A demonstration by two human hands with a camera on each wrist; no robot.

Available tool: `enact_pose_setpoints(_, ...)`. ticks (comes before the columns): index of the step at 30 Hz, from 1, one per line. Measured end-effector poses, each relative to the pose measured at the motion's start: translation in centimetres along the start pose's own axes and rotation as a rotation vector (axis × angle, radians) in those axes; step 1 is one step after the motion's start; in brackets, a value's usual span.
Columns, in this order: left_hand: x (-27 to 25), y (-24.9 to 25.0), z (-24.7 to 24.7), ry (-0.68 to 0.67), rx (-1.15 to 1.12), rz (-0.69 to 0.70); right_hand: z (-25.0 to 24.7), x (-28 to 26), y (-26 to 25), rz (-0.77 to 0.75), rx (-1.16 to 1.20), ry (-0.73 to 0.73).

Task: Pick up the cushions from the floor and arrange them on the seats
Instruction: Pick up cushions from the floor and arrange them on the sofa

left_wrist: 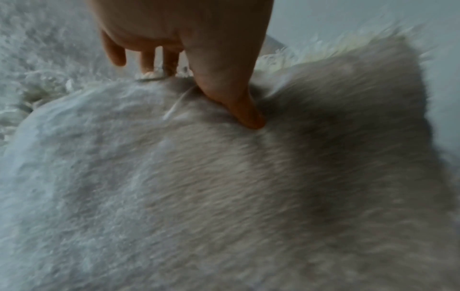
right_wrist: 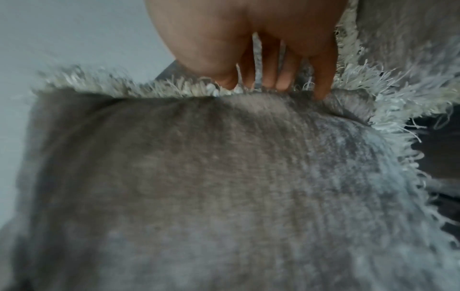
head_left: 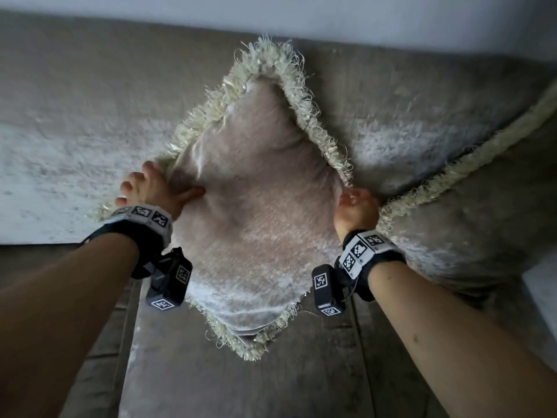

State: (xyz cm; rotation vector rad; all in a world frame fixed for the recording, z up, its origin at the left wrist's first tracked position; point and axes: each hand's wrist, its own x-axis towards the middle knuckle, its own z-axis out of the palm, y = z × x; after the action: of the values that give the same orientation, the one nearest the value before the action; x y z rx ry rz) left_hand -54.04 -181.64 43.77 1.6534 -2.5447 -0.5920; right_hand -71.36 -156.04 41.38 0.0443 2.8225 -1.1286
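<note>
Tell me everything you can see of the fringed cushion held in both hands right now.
The pale beige plush square cushion has a shaggy cream fringe round its edges. It is turned corner-up like a diamond, in front of the grey sofa backrest. The left hand grips its left corner, thumb pressed into the front face; the right hand grips its right corner. The fabric dimples at both grips. A second fringed cushion lies just to its right.

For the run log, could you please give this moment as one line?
left hand: grips fringed cushion | right hand: grips its opposite edge | second cushion: on sofa
</note>
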Motion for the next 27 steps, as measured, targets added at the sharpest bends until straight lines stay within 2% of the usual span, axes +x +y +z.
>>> enact_pose_setpoints(2, -1.1, 0.9, -1.4, -0.015, -0.047, 0.002, -1.2, -1.7, -1.9, 0.062, 0.047, -0.013)
enact_pose_setpoints(5, -3.1, 2.6, -4.2, -0.063, -0.147, 0.026, -2.8, -4.3, -5.6, -0.02, 0.109, -0.056)
enact_pose_setpoints(9, -6.5, 3.7, -8.9, -0.184, -0.289, 0.078, -4.8, -8.4, -10.2, -0.099, 0.129, -0.206)
enact_pose_setpoints(13, -11.1, 3.5, -13.9, -0.251, -0.568, 0.069, -7.3, -12.5, -14.2, -0.18, 0.209, -0.361)
enact_pose_setpoints(16, -15.0, 2.1, -17.1, -0.202, -0.697, 0.003, -9.0, -16.3, -16.7, -0.217, 0.239, -0.512)
enact_pose_setpoints(20, -20.0, 0.3, -20.6, -0.09, -0.786, -0.079, -11.6, -21.0, -19.2, -0.378, 0.252, -0.65)
enact_pose_setpoints(27, -29.8, -5.7, -23.9, 0.118, -0.886, -0.233, -14.8, -30.4, -19.9, -0.601, 0.207, -0.928)
